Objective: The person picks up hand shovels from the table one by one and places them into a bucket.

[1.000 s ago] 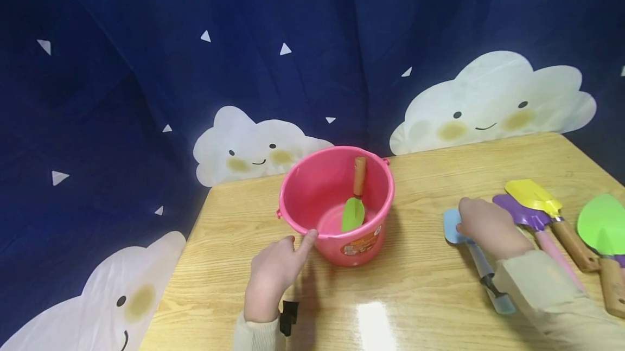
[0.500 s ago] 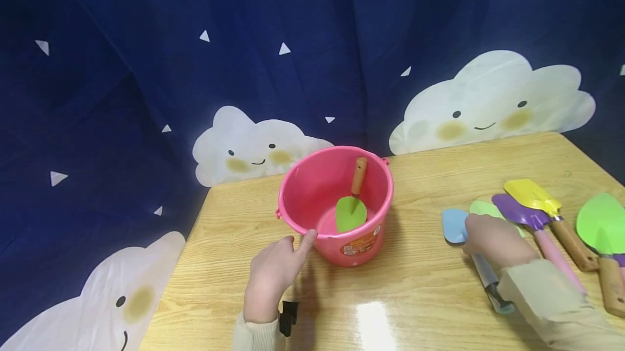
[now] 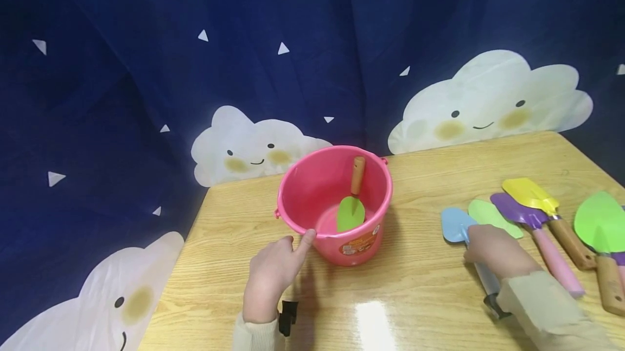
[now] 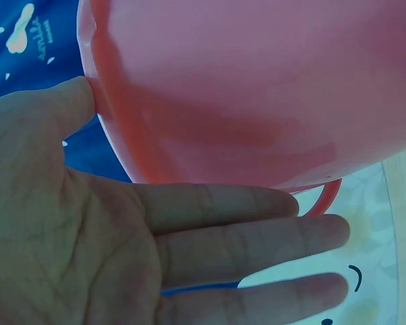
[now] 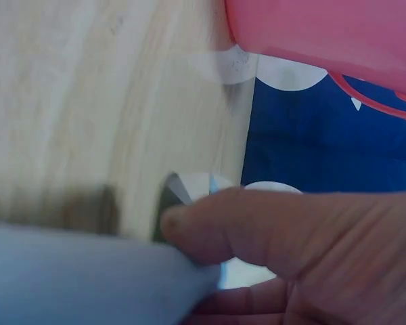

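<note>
A dark blue curtain hangs behind the wooden table. Right of the pink bucket is the blue shovel, its handle pinched by the right hand between thumb and fingers; a firm pinch should keep it off the pale green blade alongside. The left hand, fingers straight, sets its thumb on the bucket's near rim. Moving room lies between bucket and shovel; the table's far edge runs behind the bucket.
</note>
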